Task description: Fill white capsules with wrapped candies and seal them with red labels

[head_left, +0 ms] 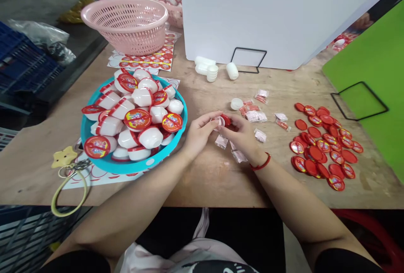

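Close together above the middle of the table are my left hand and my right hand. The left fingers are closed round a small white plastic cup, its mouth turned towards the right hand. Between my right thumb and fingers is a red lid, partly hidden by the hand. Around the hands lie small clear sachets, some with pale pink and some with orange-red contents. An upturned white cup stands just beyond my right hand. A red string bracelet circles the right wrist.
A blue basin of lidded cups stands left; a keyring lies before it. Red lids are heaped right. White cups stand behind, near a white board. A pink basket and green panel flank the table.
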`<state>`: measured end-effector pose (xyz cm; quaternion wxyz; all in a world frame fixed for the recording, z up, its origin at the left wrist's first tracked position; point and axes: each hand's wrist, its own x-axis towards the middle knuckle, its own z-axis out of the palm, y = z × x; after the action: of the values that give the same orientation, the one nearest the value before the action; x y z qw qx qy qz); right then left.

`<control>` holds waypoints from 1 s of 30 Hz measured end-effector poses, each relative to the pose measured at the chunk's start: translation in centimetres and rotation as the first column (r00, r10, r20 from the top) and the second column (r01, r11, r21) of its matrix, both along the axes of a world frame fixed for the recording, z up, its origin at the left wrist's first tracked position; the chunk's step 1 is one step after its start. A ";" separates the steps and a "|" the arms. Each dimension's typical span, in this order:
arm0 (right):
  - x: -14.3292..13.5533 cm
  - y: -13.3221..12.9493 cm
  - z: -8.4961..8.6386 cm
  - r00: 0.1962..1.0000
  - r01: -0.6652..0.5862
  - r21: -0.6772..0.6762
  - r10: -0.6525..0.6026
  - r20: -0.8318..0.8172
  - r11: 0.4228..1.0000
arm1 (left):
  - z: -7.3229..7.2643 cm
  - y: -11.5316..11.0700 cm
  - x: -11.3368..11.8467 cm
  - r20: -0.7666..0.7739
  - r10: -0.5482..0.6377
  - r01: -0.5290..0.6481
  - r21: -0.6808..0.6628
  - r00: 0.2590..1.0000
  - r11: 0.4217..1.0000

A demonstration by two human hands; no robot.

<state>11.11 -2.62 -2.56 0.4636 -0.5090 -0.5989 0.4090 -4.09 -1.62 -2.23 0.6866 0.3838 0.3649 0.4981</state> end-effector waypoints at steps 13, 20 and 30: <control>1.6 0.5 1.2 0.864 -0.301 0.334 0.107 0.492 0.893 | 0.2 0.4 -0.1 -0.043 -0.045 0.046 0.026 0.998 0.999; 1.2 0.5 0.6 0.810 -0.391 0.358 0.132 0.572 0.848 | -0.2 0.0 0.3 -0.140 -0.063 0.069 0.034 0.988 0.997; 0.8 0.3 0.8 0.799 -0.400 0.305 0.166 0.577 0.864 | -1.3 0.2 0.1 -0.238 -0.010 0.030 0.080 0.971 0.996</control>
<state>11.95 -2.35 -1.79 0.3074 -0.3946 -0.8466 0.1820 -3.94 -1.43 -3.55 0.6267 0.4723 0.4193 0.4565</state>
